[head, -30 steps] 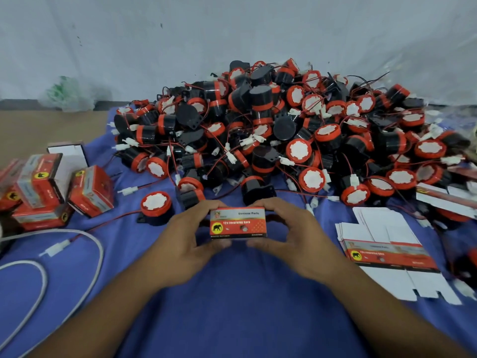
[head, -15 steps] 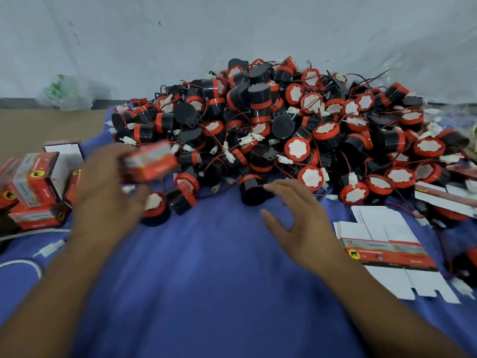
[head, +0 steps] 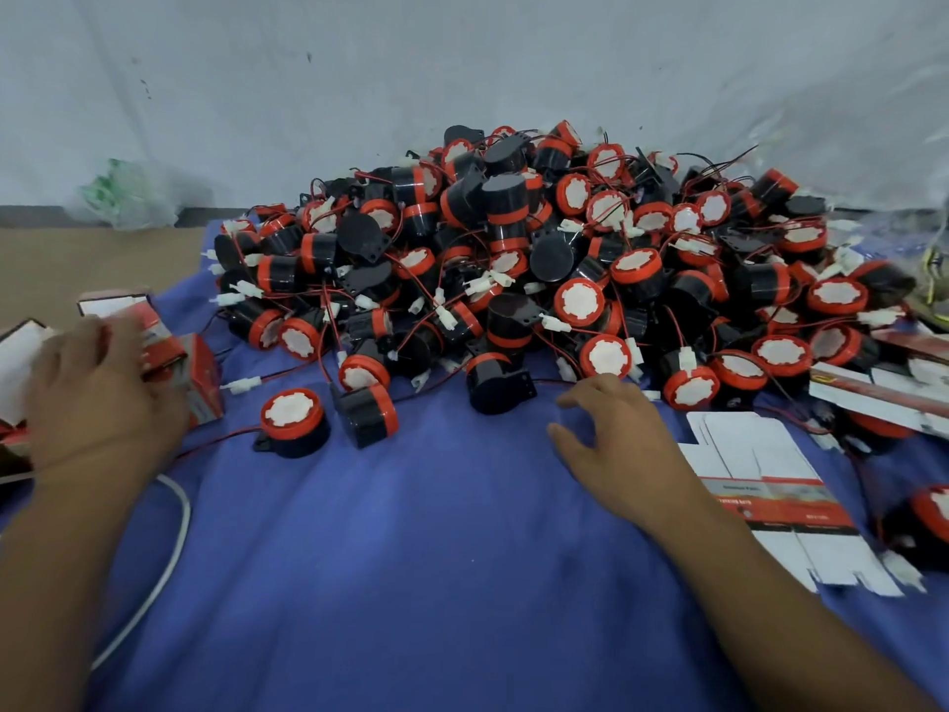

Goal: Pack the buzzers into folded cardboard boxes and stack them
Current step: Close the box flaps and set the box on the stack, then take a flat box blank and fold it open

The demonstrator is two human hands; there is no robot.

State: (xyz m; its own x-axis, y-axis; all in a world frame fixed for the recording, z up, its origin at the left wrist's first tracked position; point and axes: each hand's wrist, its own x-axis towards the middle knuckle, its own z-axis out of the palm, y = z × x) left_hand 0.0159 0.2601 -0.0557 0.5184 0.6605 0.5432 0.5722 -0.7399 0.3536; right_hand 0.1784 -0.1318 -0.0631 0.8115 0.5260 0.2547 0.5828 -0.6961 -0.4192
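Note:
A big pile of black-and-red buzzers (head: 513, 280) with red wires lies on the blue cloth (head: 411, 557). One buzzer (head: 292, 421) sits apart at the pile's near left edge. At the far left, my left hand (head: 97, 398) holds a red folded box (head: 159, 336), blurred, over the group of packed boxes (head: 203, 377). Its fingertips are hidden behind the hand's back. My right hand (head: 616, 449) hovers with relaxed, spread fingers just in front of the pile, holding nothing. A stack of flat unfolded cartons (head: 770, 485) lies to the right of that hand.
A white cable (head: 177, 526) curves over the cloth beside my left forearm. More flat cartons (head: 883, 393) lie at the right edge, partly under buzzers. A green plastic bag (head: 128, 192) sits by the wall at the back left.
The closed box left both hands' hold at the centre; my left hand carried it leftward to the packed boxes. My right hand let go and stayed near the pile, fingers spread.

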